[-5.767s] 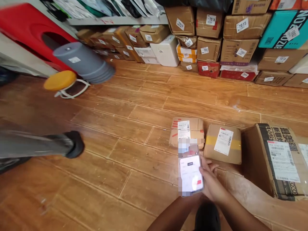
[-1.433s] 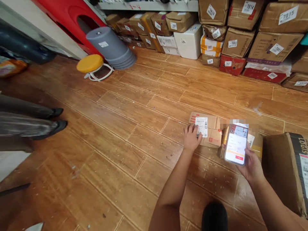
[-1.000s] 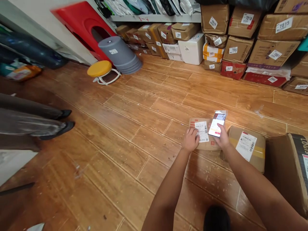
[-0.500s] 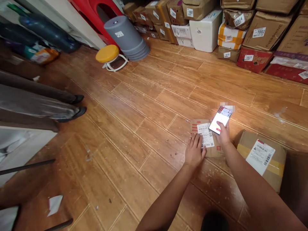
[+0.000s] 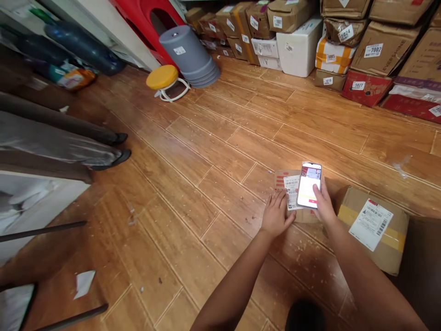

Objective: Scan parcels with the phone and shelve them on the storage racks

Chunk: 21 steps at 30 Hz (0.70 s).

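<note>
Brown box [image 5: 303, 215] is lying under my spread left hand [image 5: 276, 214], right hand [image 5: 324, 200] is gripping phone [image 5: 309, 186] above, other box [image 5: 374, 230] just sitting untouched.

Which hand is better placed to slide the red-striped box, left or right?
Probably the left hand: it lies spread at the left edge of the box and holds nothing. The right hand has its grip around the phone.

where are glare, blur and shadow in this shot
Head view, right of centre: the phone glows, its small text washed out; head view, left edge: the trouser legs look soft and smeared; head view, lower right: beyond the taped box, deep shadow hides detail.
</note>
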### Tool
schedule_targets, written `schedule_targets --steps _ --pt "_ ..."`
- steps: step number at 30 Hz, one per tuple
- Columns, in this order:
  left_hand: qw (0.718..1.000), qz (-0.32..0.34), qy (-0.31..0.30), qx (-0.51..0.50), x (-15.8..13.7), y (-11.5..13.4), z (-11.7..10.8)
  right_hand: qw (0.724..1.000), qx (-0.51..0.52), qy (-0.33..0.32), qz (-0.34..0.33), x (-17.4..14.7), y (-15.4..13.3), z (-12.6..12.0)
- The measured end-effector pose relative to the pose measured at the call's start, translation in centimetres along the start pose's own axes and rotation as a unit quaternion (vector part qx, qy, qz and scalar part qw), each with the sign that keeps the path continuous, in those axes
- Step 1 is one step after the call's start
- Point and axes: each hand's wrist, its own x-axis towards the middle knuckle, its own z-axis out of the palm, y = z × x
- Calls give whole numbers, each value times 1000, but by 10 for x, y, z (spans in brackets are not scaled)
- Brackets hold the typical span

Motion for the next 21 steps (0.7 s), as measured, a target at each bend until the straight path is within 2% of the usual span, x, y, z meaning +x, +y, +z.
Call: schedule_targets --steps 6,11,17,21 --pt "998 23 25 -52 1 -3 4 995 -10 -75 67 -53 -15 -10" --pt "999 18 19 -45 1 -3 5 994 -21 -68 78 -67 -25 -10" --pt "999 22 25 -35 3 -3 10 988 -36 -74 130 -95 -44 -2" --pt "999 -29 27 -31 4 -1 15 982 -46 -98 155 -117 -54 11"
